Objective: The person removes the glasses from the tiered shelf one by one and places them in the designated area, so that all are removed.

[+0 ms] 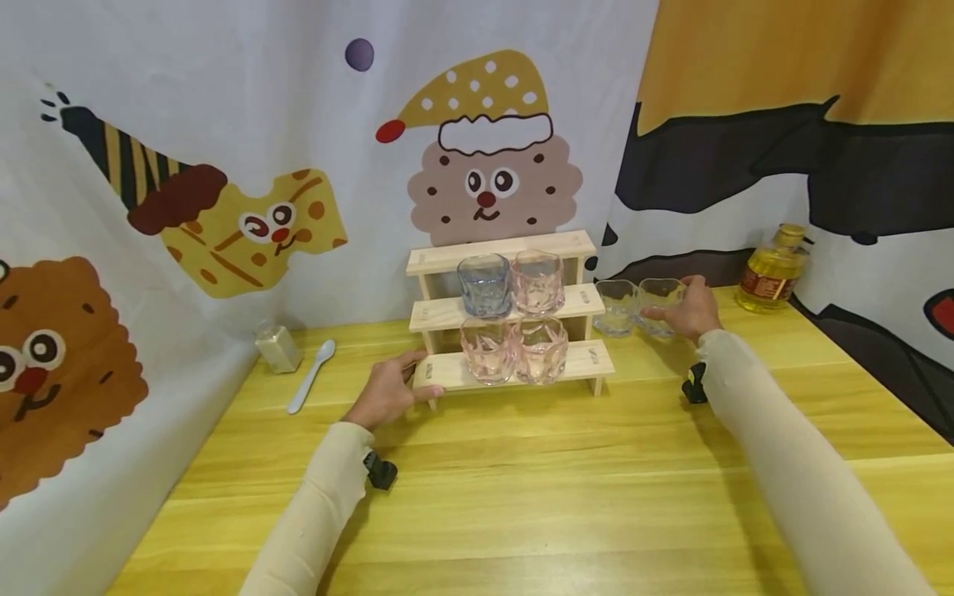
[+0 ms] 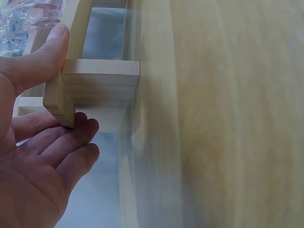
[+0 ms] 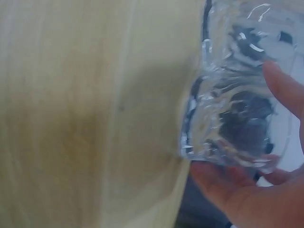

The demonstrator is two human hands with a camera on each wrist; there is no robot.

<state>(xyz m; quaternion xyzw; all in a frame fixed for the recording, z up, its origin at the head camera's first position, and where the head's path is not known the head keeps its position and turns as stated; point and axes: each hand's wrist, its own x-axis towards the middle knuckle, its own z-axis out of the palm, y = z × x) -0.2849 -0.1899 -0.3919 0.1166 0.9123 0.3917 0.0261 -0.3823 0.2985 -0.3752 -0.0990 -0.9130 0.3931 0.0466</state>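
Note:
A three-step wooden stand (image 1: 514,310) stands near the curtain. My left hand (image 1: 387,389) grips the left end of its lowest step, thumb on top and fingers underneath, as the left wrist view shows. On the middle step are a blue glass (image 1: 484,287) and a pink glass (image 1: 538,284); two more pink glasses, a left one (image 1: 487,353) and a right one (image 1: 540,351), sit on the lowest step. Right of the stand, two clear glasses rest side by side on the table. My right hand (image 1: 689,312) holds the right-hand clear glass (image 3: 237,123), beside the other clear glass (image 1: 615,308).
A bottle of yellow oil (image 1: 773,269) stands at the back right, beyond my right hand. To the left of the stand lie a white spoon (image 1: 311,377) and a small shaker-like container (image 1: 278,348). A printed curtain (image 1: 358,165) hangs behind the wooden table (image 1: 522,497).

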